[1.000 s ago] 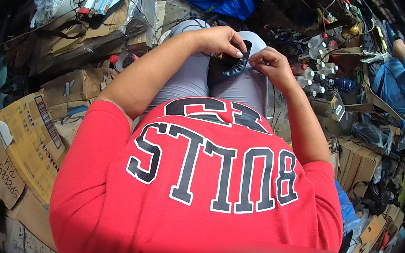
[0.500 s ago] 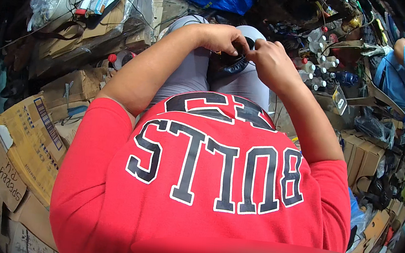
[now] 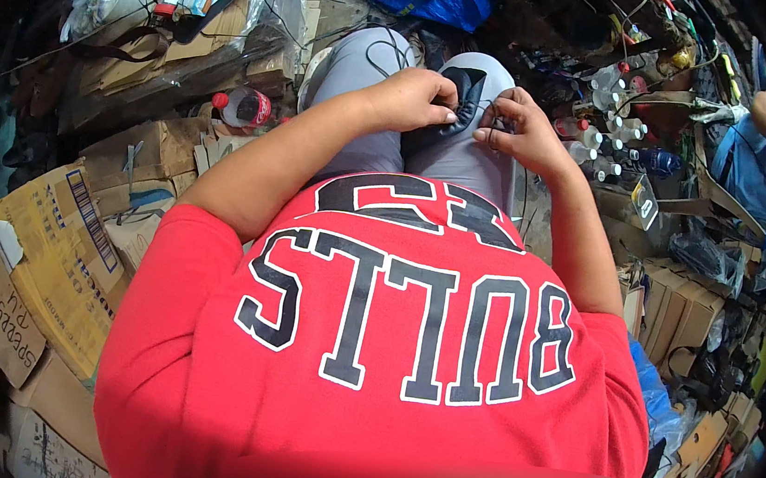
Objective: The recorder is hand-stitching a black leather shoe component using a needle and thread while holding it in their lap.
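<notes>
Black leathery piece lay on your right thigh, toward the knee. Left hand — grip clamped on the piece's left edge. Right hand just beside, dark thread at fingers — couldn't tell if grip closed.

Shirt bright | upper-right clutter dim | fisheye bending, black corners | smeared blur at bottom

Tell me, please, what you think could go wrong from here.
The black item lies on the grey trousers with the left hand at its edge, so it could slip if that hand loosens. The thin dark cord looped over the trousers might snag. Bottles crowd the right side, so the right hand swinging outward could perhaps knock some.
</notes>
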A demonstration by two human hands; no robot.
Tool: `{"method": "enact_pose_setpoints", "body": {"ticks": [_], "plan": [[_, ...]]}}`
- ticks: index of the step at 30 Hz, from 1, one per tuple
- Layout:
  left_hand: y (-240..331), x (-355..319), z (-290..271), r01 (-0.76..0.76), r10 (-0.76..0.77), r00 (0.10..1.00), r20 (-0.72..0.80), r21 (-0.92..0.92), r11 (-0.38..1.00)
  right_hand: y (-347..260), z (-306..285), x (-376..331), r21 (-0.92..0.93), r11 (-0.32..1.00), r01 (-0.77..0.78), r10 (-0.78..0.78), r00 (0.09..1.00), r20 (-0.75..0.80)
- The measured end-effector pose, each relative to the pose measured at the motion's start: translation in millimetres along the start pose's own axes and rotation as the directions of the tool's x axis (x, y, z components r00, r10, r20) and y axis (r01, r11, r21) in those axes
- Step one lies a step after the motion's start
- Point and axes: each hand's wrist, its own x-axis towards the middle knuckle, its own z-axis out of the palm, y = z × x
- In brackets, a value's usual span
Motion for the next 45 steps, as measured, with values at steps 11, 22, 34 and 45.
{"method": "enact_pose_setpoints", "body": {"ticks": [11,22,34,45], "plan": [[-19,-39,-73,0.132,0.023,0.916,-0.401,0.355,0.926,47,8,14,0.91,-0.33,0.252,0.412,0.906,-0.101],[-52,-7,-50,-0.139,-0.038,0.99,-0.138,-0.99,-0.015,29,10,-22,0.996,-0.039,0.084,0.303,0.951,-0.068],[-20,-88,-107,0.05,0.078,0.82,-0.567,0.207,0.977,40,-61,-24,0.385,0.899,-0.208,0.271,0.955,-0.118],[1,-28,13,-0.178,0.188,0.981,-0.052,0.165,0.97,-15,-20,32,0.003,0.94,-0.342,0.33,0.91,0.251]]}}
